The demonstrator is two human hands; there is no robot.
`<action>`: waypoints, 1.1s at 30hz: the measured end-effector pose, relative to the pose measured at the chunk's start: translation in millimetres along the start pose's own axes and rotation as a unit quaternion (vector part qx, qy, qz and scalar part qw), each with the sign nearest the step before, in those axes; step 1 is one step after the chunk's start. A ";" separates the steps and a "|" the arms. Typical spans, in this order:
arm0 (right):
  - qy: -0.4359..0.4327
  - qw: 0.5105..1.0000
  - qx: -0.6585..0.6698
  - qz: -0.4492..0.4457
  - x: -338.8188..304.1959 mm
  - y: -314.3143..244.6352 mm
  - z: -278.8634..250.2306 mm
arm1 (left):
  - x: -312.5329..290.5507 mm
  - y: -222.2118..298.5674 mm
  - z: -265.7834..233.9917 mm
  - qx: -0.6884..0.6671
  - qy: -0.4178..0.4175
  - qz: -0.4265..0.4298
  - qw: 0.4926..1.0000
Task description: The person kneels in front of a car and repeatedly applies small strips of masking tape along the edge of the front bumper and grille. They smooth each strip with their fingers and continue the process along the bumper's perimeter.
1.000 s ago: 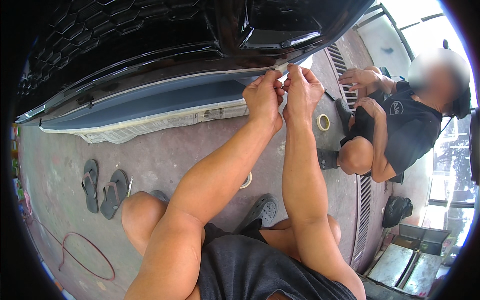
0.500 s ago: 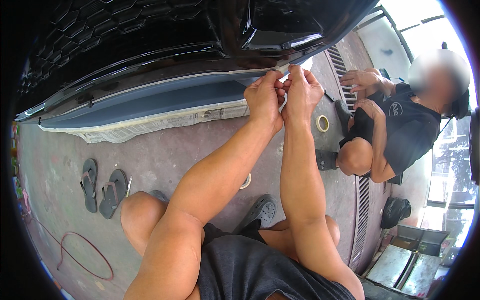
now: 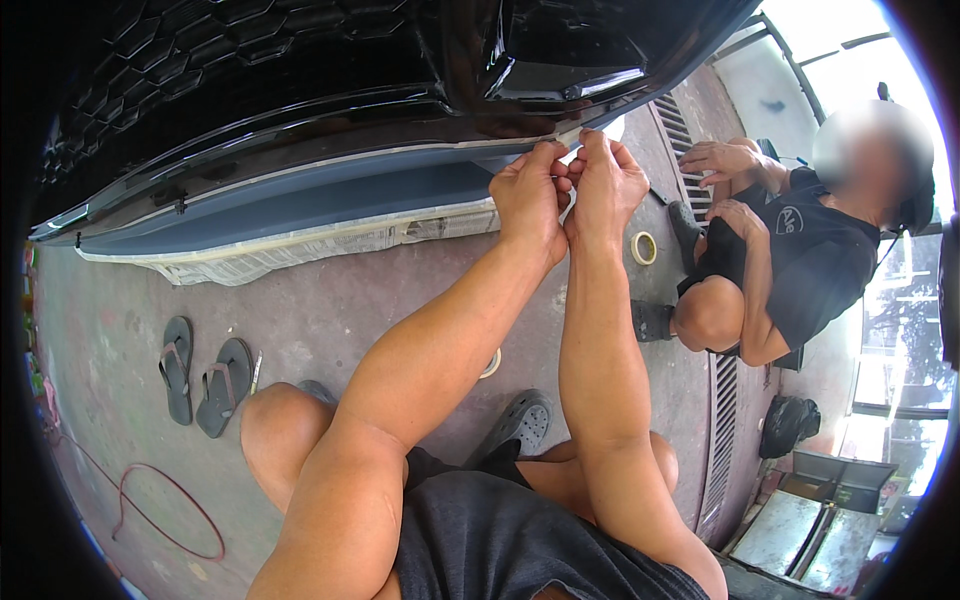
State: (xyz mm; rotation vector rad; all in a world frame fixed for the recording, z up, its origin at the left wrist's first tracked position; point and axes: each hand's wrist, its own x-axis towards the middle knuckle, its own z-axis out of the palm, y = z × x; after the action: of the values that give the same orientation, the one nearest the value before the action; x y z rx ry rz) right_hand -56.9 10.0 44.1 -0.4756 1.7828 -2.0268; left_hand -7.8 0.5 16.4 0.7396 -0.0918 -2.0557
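Observation:
Both my hands are raised together at the lower edge of a glossy black car bumper (image 3: pixel 330 110). My left hand (image 3: pixel 528 198) is closed, thumb and fingers pinching a pale strip of masking tape (image 3: pixel 567 137) at the seam. Close beside it, my right hand (image 3: pixel 608 190) pinches the same strip, its fingertips slightly higher. To the left, the tape line runs along the seam between the black bumper and a blue-grey lower lip (image 3: pixel 330 205). Taped newspaper (image 3: pixel 300 250) hangs from that lip's lower edge. My fingers hide part of the strip.
A tape roll (image 3: pixel 644 248) lies right of my forearms; another roll (image 3: pixel 491 363) is partly behind my left forearm. A person in black (image 3: pixel 815 275) squats at the right, beside a floor grate (image 3: pixel 718 440). Flip-flops (image 3: pixel 222 388) and a red hose (image 3: pixel 215 525) lie at the left.

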 end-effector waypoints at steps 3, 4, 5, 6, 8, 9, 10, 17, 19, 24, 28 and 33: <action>0.000 1.000 -0.001 -0.003 0.7 1.1 -0.8 | -0.9 0.0 0.8 0.004 0.003 0.000 1.000; -0.001 1.000 0.001 -0.001 -0.1 0.4 -0.4 | -0.8 0.1 0.7 0.006 0.004 0.001 1.000; -0.002 1.000 0.003 0.001 -0.6 0.0 0.0 | -0.7 0.2 0.7 0.008 0.005 0.002 1.000; -0.002 1.000 0.001 0.000 -0.4 0.2 0.1 | -0.5 0.2 0.3 0.009 0.004 0.002 1.000; -0.002 1.000 -0.003 -0.002 0.2 0.9 0.4 | 0.1 0.4 -0.3 0.010 0.004 0.003 1.000; -0.001 1.000 -0.005 -0.001 -0.1 0.4 0.4 | -0.4 0.5 -0.1 0.011 0.005 0.004 1.000; -0.001 1.000 -0.007 0.000 -0.6 -0.3 0.6 | -1.0 0.7 0.1 0.011 0.007 0.004 1.000; -0.004 1.000 -0.002 0.002 -0.4 -0.1 0.2 | -1.1 0.2 0.2 -0.003 0.000 0.001 1.000; -0.004 1.000 -0.001 0.004 0.3 0.5 -0.2 | -1.6 0.5 0.3 -0.001 0.002 0.000 1.000; 0.000 1.000 0.005 0.015 1.3 0.2 -0.1 | -1.4 0.3 1.2 -0.003 0.004 0.000 1.000; 0.000 1.000 0.015 0.013 3.2 2.0 -0.3 | 1.1 -1.1 0.0 -0.007 0.001 0.001 1.000; -0.003 1.000 0.018 0.022 3.3 0.8 -0.7 | 0.4 -0.4 1.1 -0.004 0.006 -0.006 1.000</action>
State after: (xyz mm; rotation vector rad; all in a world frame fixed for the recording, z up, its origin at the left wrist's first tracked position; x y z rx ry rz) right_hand -60.1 8.9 43.2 -0.4270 1.7338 -2.0214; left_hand -8.9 0.1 17.0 0.7487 -0.0723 -2.0609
